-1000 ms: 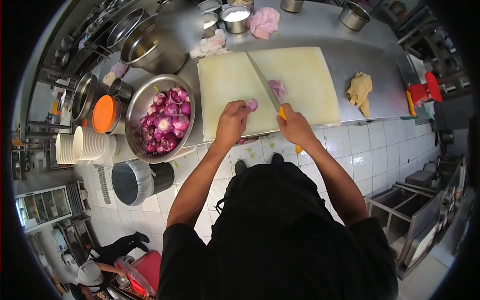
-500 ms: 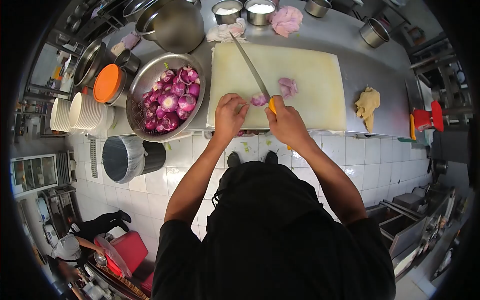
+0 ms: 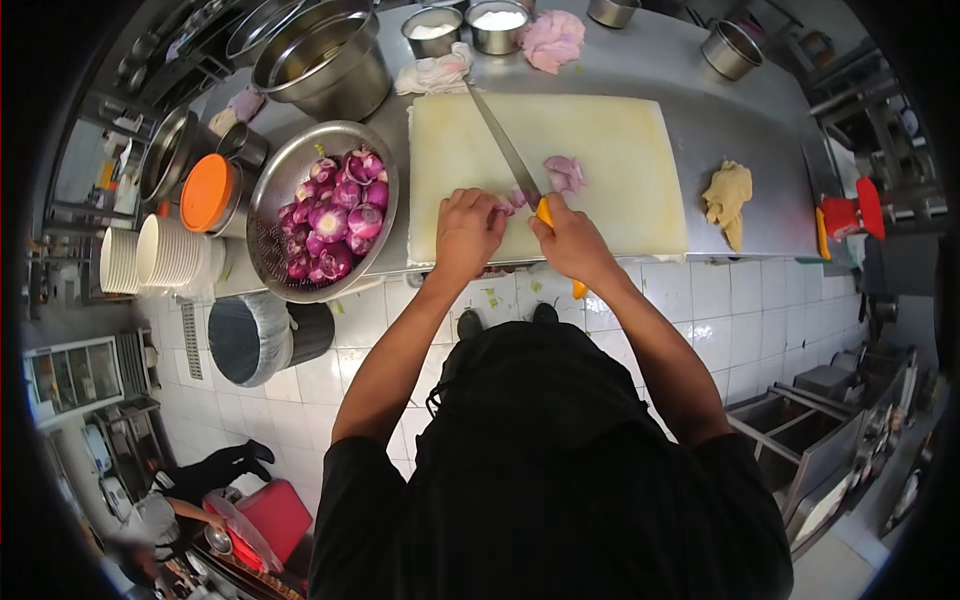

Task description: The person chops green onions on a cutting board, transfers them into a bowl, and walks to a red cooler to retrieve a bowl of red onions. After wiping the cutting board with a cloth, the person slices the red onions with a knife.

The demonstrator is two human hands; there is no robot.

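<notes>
Knife [image 3: 505, 150] lies gripped in the right hand [image 3: 568, 240] over the cutting board [image 3: 620, 140]; left hand [image 3: 467, 228] pins an onion piece [image 3: 512, 200] there, curled fingers closed on it.

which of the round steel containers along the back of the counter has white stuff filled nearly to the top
The steel cup just left of the pink cloth: white fills it almost to the rim. Its left neighbour shows less white, and the two cups farther right show none.

Bright, even overhead light is flooding the scene, glaring off the steel desk [image 3: 700, 110] and washing out the pale cutting board [image 3: 600, 150]. Fisheye distortion is bending the edges, a black vignette is ringing the frame, and the far corners are blurring softly.
</notes>
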